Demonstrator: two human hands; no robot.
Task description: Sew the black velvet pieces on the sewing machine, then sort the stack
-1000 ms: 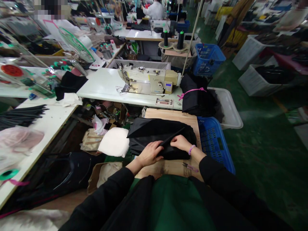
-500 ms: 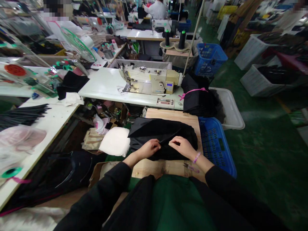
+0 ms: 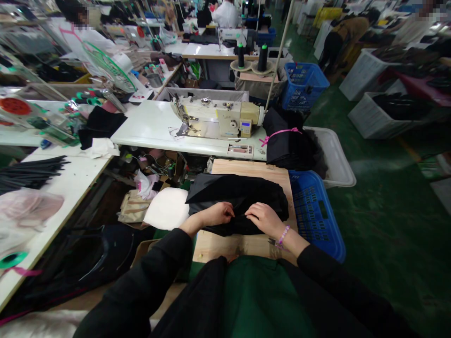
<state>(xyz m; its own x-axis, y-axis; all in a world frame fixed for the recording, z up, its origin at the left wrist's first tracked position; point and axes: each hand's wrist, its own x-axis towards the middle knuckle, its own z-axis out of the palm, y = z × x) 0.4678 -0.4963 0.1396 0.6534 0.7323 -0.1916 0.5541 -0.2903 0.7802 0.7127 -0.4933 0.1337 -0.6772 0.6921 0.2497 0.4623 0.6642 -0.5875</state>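
A stack of black fabric (image 3: pixel 243 188) lies across a pale wooden board (image 3: pixel 225 246) in front of me. My left hand (image 3: pixel 219 213) pinches the fabric near its front middle, thumb against fingers. A short way to the right, my right hand (image 3: pixel 265 217) has its fingertips closed on the same fabric. Between the two hands a narrow fold runs across the cloth. Partly covered by my right wrist, with its beaded bracelet, a pair of thread snips (image 3: pixel 272 242) rests on the board.
Beyond the board stands a sewing machine (image 3: pixel 221 119) on a white table (image 3: pixel 141 126). A tied black bundle (image 3: pixel 285 136) sits at its right end. To the right is a blue basket (image 3: pixel 313 211); left of the fabric lies a white pad (image 3: pixel 167 209). Other people work farther back.
My right hand has come slightly lower, its fingers now more curled over the cloth. The fabric edge between my hands lies flatter, and my right wrist covers more of the snips.
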